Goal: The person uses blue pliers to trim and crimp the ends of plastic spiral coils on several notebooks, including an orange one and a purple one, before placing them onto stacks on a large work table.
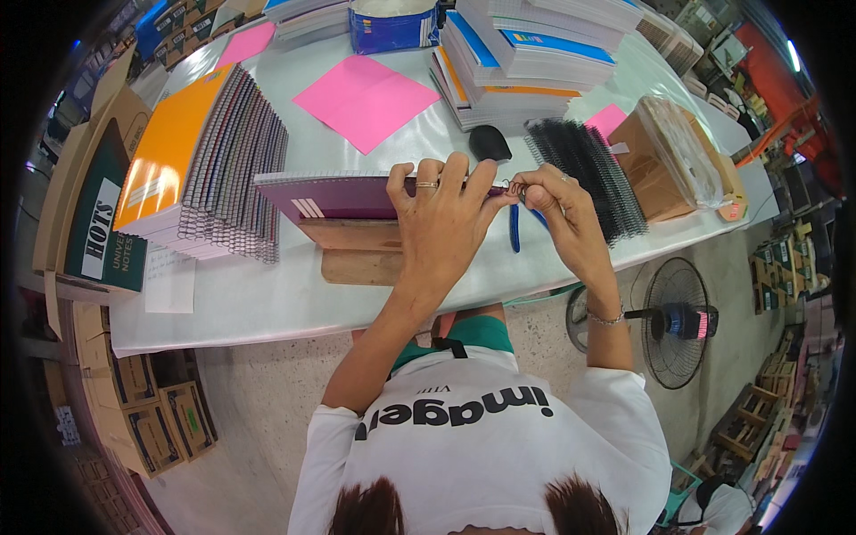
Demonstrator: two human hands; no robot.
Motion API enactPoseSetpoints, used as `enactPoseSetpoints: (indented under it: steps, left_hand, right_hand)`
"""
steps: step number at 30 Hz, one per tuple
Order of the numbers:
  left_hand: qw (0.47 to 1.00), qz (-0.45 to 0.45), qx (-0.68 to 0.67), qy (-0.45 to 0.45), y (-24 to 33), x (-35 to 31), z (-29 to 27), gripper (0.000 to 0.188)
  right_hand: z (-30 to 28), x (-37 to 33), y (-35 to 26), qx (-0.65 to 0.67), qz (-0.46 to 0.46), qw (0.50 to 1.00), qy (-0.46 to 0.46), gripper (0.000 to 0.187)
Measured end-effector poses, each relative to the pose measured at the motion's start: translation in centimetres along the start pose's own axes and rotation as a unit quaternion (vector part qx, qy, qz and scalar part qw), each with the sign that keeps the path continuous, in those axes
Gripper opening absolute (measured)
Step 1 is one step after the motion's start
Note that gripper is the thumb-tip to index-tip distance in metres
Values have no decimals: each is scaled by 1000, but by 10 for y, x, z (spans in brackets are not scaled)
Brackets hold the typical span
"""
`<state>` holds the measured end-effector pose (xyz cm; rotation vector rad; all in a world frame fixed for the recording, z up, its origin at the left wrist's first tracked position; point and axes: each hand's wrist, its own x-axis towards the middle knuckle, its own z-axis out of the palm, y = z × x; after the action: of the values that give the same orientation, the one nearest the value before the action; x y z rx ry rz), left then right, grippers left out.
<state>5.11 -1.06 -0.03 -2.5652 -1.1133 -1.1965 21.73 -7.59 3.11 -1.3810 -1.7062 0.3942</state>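
Note:
A purple-covered notebook (343, 201) stands on its long edge against a wooden block (358, 264), its punched edge up. My left hand (441, 218) is closed over its top edge, fingers behind and thumb near the right end. At that right corner my right hand (571, 218) pinches a dark spiral binding coil (518, 188) between thumb and fingertips. Both hands nearly meet there. Just below them lies a blue-handled tool (514, 230), probably pliers, its head hidden. Right of my right hand lies a heap of black spiral coils (593, 174).
Spiral-bound notebooks with an orange cover (171, 147) stack at left, beside an open carton (89, 196). Unbound stacks (526, 62) and a blue pack (392, 31) stand at the back. Also there: pink sheet (366, 102), small black object (489, 143), brown box (664, 165), floor fan (679, 323).

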Motion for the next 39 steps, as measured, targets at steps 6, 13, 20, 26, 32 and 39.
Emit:
enactPoseSetpoints:
  steps: [6, 13, 20, 26, 32, 39]
  left_hand:
    - [1000, 14, 15, -12, -2, 3, -4, 34]
    - [999, 22, -3, -26, -1, 4, -10, 35]
    - [990, 36, -130, -49, -6, 2, -16, 34]
    - [975, 84, -195, -58, -12, -6, -30, 22]
    - [970, 118, -213, -8, -17, -9, -22, 15]
    - [967, 131, -220, 7, -25, -11, -18, 15]
  right_hand:
    - [7, 2, -11, 22, 36, 998, 53, 17]
    - [6, 11, -15, -105, -44, 992, 45, 14]
    - [10, 9, -30, -181, -39, 983, 9, 21]
    - [-33, 59, 25, 88, 89, 939, -320, 19]
    - [3, 98, 173, -191, -38, 926, -324, 70]
    - [31, 98, 186, -161, 43, 934, -315, 66]
